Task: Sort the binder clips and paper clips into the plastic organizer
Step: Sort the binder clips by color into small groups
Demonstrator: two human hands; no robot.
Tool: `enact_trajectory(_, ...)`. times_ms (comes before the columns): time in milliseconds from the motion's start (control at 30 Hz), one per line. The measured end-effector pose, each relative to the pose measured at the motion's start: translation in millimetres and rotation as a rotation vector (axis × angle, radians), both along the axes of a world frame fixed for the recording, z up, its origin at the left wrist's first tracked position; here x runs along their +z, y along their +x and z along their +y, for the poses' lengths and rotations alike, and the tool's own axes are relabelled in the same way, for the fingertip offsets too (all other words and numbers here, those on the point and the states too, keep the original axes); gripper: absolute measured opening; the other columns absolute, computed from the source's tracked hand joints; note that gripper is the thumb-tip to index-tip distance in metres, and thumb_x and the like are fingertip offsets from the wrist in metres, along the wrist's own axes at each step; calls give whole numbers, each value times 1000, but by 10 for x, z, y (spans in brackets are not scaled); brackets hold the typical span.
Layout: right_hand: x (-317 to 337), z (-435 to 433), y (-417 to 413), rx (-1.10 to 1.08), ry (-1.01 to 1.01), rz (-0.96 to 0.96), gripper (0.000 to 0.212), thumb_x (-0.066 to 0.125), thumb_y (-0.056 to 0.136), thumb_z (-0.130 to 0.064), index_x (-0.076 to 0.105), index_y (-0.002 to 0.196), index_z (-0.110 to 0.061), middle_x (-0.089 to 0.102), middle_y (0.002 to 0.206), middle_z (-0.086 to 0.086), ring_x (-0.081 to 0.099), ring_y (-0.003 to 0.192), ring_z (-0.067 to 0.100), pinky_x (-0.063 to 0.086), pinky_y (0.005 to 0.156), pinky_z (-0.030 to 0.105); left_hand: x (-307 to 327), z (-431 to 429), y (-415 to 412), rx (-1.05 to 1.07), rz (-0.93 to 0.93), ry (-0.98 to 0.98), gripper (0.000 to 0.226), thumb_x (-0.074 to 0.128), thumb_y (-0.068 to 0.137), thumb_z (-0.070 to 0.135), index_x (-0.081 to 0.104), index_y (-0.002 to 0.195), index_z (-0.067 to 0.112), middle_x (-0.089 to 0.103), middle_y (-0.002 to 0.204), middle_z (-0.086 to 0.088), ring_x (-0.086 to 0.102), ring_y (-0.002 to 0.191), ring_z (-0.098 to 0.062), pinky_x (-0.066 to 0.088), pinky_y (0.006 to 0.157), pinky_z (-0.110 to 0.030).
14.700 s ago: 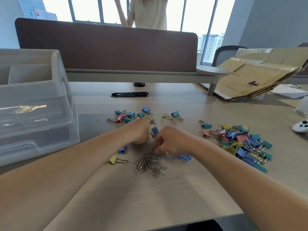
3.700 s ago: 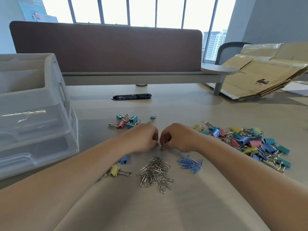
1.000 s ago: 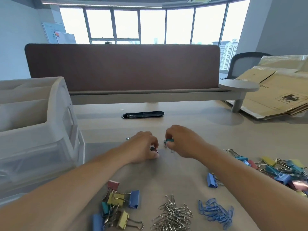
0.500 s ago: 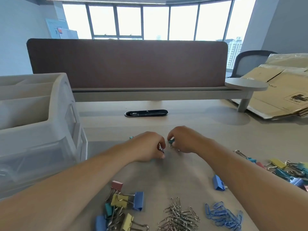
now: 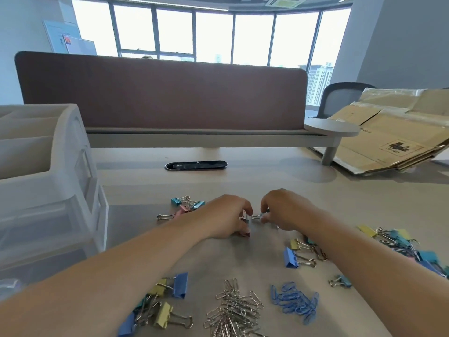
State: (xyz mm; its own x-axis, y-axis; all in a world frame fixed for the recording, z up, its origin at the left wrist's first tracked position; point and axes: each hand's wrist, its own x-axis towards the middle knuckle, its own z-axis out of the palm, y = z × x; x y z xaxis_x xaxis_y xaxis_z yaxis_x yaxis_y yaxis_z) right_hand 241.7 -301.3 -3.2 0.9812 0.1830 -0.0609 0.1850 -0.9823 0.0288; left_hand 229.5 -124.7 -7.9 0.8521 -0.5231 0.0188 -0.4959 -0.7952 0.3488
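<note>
Two hands mid-desk: left hand [image 5: 226, 218] pinching one small pink metal binder clip [image 5: 244, 219], right hand [image 5: 285, 210] pinching one small silver-handled binder clip [image 5: 257, 216], clips almost touching. Two nearer heaps: silver wire paper clips [image 5: 233, 310], blue wire paper clips [image 5: 295, 300]. One translucent plastic organizer [image 5: 48, 181] well left.

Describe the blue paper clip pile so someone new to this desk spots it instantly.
Look at the part of the desk nearest the person. Two loose heaps of wire clips lie side by side there. The blue paper clips are the right-hand heap; the silver paper clips beside them are bare metal.
</note>
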Motion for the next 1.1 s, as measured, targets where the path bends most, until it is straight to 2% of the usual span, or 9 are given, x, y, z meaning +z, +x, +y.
enact_trajectory(133,31,-82,-12,-71,62,-47,22,62,92,-35,71,111,-27,67,113,-1,63,101,22,53,86,35,70,-23,-16,1,4,-72,28,61,92,21,64,120,23,62,118,2,57,109,-15,45,87,-28)
enact_trajectory(300,-10,68,93,-98,18,-138,23,55,90,-15,70,107,-18,68,108,5,65,96,27,55,80,33,104,233,75,108,-88,-29,20,55,94,15,65,110,20,63,114,3,57,102,-15,45,85,-27)
enact_trajectory(467,-79,397,285,-66,87,-150,23,56,87,-12,69,104,-18,68,106,4,63,98,26,49,76,29,140,513,142,205,-115,7,22,54,93,12,65,110,19,63,111,2,55,100,-15,43,80,-25)
enact_trajectory(567,-106,526,373,-61,115,-136,10,60,89,-22,64,83,-15,64,89,4,60,89,28,45,69,28,136,627,161,234,-109,40,25,51,93,9,64,112,20,60,112,2,50,94,-12,38,76,-23)
enact_trajectory(667,-134,630,432,-91,152,-98,31,62,89,-31,48,65,-17,55,76,3,56,81,27,46,69,30,123,732,165,260,-109,80,29,51,91,6,63,113,20,61,114,2,52,96,-14,39,76,-23)
enact_trajectory(800,-148,725,457,-86,162,-115,9,64,88,-23,67,90,-15,67,93,5,64,88,27,55,76,34,95,851,142,293,-89,78,31,52,91,2,63,114,18,59,114,0,48,69,-8,39,65,-23)
enact_trajectory(867,-157,748,452,-64,161,-109,10,65,87,-21,69,94,-15,69,96,6,64,88,26,56,79,35,94,898,126,309,-90,77,31,53,90,1,63,114,17,59,115,-1,50,76,-12,39,70,-24)
enact_trajectory(1000,-148,798,426,-17,166,-37,15,67,89,-27,69,99,-15,68,101,5,64,94,26,56,83,38,97,963,100,342,-116,127,33,53,89,1,63,117,16,59,120,-2,54,107,-19,42,81,-25)
enact_trajectory(1100,-142,845,381,24,184,32,21,66,91,-30,69,102,-13,68,103,5,63,97,26,55,86,39,89,988,88,370,-115,148,31,53,90,5,62,118,15,57,122,-5,53,111,-22,41,84,-27)
